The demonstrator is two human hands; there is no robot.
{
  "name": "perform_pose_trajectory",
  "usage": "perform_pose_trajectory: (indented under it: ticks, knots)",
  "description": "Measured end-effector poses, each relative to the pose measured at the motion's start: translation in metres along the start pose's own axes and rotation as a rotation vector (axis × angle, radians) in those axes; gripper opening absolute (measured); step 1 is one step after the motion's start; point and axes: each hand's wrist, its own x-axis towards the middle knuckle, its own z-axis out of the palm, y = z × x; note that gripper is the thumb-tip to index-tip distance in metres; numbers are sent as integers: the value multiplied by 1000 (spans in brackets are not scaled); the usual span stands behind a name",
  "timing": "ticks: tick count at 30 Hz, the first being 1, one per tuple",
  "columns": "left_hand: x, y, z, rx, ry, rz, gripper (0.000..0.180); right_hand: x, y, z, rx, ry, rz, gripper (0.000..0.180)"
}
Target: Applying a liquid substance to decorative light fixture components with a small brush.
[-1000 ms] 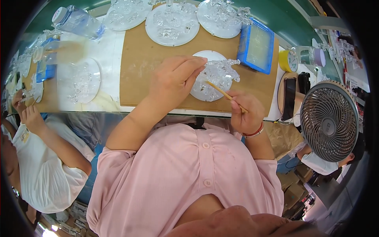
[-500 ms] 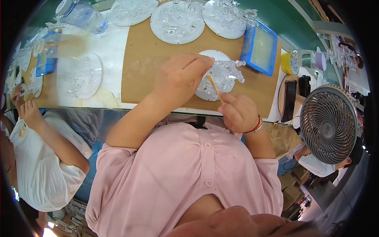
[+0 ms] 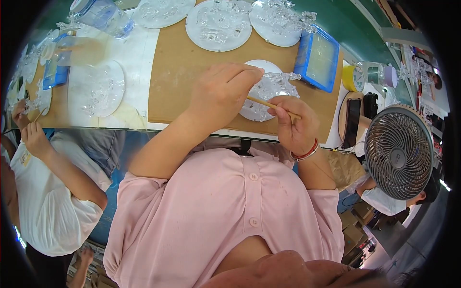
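My left hand [image 3: 223, 91] is closed with its fingertips pinched on a clear plastic piece [image 3: 287, 76], whose knobbly end sticks out to the right. Between the fingers of my right hand [image 3: 298, 124] runs a thin wooden stick [image 3: 269, 104], slanting up leftward until its tip meets the underside of my left fingers. What the tip touches there is hidden. Below the hands lies a round white plate [image 3: 261, 65] bearing small clear pieces. A red and white band circles my right wrist.
Larger white plates [image 3: 204, 43] of clear parts line the far side of the brown board [image 3: 173, 72]. Right of it are a blue tray [image 3: 300, 62], a yellow tape roll [image 3: 352, 79], a phone [image 3: 352, 120] and a fan [image 3: 398, 149]. A co-worker [image 3: 57, 192] sits at the left.
My right hand has shifted right and turned, so the stick now lies nearly level instead of steep. My left hand has hardly moved and keeps its pinch.
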Motion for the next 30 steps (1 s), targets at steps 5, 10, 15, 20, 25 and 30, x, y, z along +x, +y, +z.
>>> perform_pose_trajectory:
  ticks: [5, 10, 15, 20, 25, 30]
  knots:
    - [0, 0, 0, 3, -16, -10, 24, 5, -6, -8, -124, -21, -134, 7]
    - [1, 2, -2, 39, -32, -7, 24, 9, -19, -7, -291, -285, -343, 11]
    - [4, 4, -2, 27, -22, 11, 24, 5, -13, 3, -521, -253, -421, 15]
    - [6, 4, -1, 21, -5, 25, 25, 19, -9, -9, -394, -110, -186, 15]
    - [5, 5, -1, 46, -13, 15, 24, 19, -8, -14, -386, 15, -65, 13]
    - [8, 6, -1, 42, -15, 14, 22, 5, -9, -24, -374, 23, -50, 12]
